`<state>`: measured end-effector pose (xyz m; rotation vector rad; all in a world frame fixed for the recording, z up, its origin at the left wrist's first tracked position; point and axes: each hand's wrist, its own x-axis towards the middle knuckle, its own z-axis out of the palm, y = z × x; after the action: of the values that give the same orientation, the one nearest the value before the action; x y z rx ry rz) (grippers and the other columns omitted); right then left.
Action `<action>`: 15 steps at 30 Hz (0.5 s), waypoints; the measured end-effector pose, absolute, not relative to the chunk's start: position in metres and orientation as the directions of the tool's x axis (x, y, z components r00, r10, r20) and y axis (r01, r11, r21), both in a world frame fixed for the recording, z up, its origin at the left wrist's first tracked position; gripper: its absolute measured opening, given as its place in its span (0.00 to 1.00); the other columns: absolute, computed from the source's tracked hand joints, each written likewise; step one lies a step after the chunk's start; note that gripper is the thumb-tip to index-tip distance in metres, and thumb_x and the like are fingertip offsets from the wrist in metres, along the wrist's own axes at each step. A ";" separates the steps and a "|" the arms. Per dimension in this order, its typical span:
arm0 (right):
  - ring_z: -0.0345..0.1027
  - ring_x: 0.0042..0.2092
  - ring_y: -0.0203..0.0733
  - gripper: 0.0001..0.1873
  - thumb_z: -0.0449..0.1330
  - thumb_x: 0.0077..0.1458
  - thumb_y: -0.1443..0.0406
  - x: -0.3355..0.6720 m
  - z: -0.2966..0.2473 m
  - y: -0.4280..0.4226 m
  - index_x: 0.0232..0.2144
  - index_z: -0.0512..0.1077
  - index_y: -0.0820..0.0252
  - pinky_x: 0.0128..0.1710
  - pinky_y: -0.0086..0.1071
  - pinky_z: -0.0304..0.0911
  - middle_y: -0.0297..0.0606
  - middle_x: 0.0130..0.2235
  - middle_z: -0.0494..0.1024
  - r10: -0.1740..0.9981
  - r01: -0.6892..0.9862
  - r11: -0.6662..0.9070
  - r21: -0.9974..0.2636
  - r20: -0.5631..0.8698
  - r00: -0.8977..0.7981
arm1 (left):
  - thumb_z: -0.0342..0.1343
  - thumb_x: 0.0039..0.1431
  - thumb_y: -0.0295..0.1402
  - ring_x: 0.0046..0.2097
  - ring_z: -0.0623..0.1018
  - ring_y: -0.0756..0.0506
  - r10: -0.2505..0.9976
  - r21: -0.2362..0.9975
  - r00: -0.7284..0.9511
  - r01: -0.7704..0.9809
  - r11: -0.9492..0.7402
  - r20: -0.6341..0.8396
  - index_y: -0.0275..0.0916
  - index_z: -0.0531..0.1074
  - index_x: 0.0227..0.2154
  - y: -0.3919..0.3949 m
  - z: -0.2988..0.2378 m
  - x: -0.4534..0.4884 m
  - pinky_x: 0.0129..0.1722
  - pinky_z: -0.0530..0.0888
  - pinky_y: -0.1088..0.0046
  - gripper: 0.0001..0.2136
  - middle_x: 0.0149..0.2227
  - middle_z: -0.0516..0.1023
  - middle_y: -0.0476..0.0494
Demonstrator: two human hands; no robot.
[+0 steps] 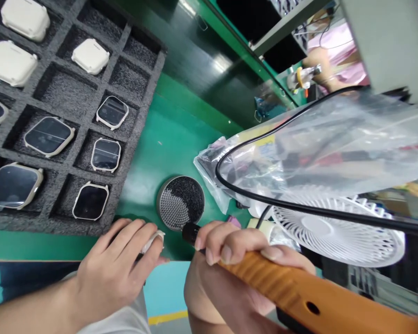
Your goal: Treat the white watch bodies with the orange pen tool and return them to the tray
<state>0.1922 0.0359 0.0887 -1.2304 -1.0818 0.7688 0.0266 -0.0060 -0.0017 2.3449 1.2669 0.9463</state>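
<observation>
My left hand (120, 262) is closed over a small white watch case (152, 241) at the near edge of the green bench, just below a dark foam tray (132, 93). My right hand (237, 264) is wrapped round an orange-handled power tool (299, 292) whose black tip (190, 232) points toward the watch case. A round metal tin (181, 202) with tiny dark parts in it sits just beyond both hands. A black cable (299, 206) runs from the tool across the right side.
The foam tray holds several watch cases, some screen up (48, 135), some white backs up (90, 55). A white desk fan (337, 229) and a clear plastic bag (320, 144) lie to the right. Another person in pink (334, 55) works at the far side.
</observation>
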 end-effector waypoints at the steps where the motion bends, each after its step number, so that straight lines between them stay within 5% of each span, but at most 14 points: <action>1: 0.66 0.28 0.38 0.23 0.57 0.64 0.42 0.192 0.089 0.036 0.44 0.72 0.51 0.28 0.40 0.68 0.28 0.30 0.72 0.914 0.090 0.205 -0.975 0.224 0.337 | 0.61 0.70 0.33 0.56 0.78 0.37 0.827 0.561 0.393 0.609 -0.561 0.402 0.36 0.80 0.51 -0.006 -0.001 0.026 0.60 0.70 0.52 0.11 0.54 0.82 0.39; 6: 0.68 0.28 0.39 0.23 0.57 0.64 0.41 0.197 0.091 0.034 0.44 0.72 0.51 0.28 0.42 0.69 0.29 0.31 0.74 0.924 0.087 0.187 -0.978 0.206 0.322 | 0.51 0.68 0.25 0.56 0.79 0.38 0.816 0.575 0.428 0.578 -0.578 0.389 0.39 0.81 0.52 -0.005 0.000 0.023 0.61 0.70 0.53 0.16 0.55 0.83 0.41; 15: 0.67 0.27 0.39 0.22 0.59 0.64 0.42 0.192 0.091 0.035 0.44 0.73 0.51 0.27 0.41 0.69 0.29 0.31 0.74 0.913 0.071 0.205 -0.976 0.217 0.345 | 0.53 0.71 0.27 0.55 0.79 0.40 0.822 0.564 0.408 0.599 -0.569 0.397 0.44 0.82 0.51 -0.005 0.000 0.025 0.60 0.70 0.55 0.15 0.54 0.83 0.45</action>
<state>0.1918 0.0351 0.0911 -1.2229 -1.0604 0.7751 0.0251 -0.0047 -0.0003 2.3359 1.2289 0.9401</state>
